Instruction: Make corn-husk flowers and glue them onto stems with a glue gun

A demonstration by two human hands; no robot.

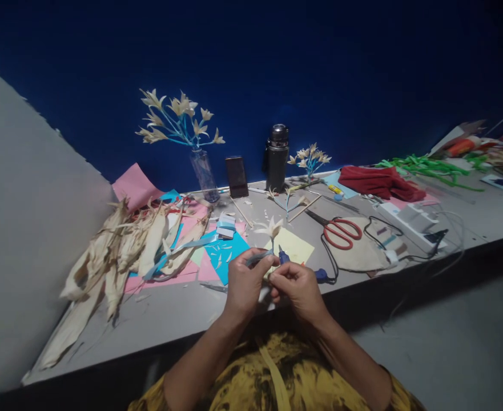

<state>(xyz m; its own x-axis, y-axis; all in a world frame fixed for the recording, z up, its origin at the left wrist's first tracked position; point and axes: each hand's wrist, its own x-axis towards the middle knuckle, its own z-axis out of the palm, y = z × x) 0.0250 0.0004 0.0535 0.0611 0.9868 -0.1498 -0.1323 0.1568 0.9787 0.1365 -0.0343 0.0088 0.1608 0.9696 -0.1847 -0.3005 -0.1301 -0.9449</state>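
Several dried husks (105, 251) lie well left of the held flower (272, 228), which is the landmark; clear bottle (204, 178) with pale flowers (180, 108) stands behind it, to its left; left hand (246, 279) just below-left of it, thumb and fingers closed on its stem, flower upright near yellow paper (300, 244); glue gun (284, 257) just below-right; right hand (299, 288) lower right of it, fingertips pinched together, cannot tell on what; red-handled scissors (342, 233) farther right of it

Yellow garment (315, 379) with dark blotches
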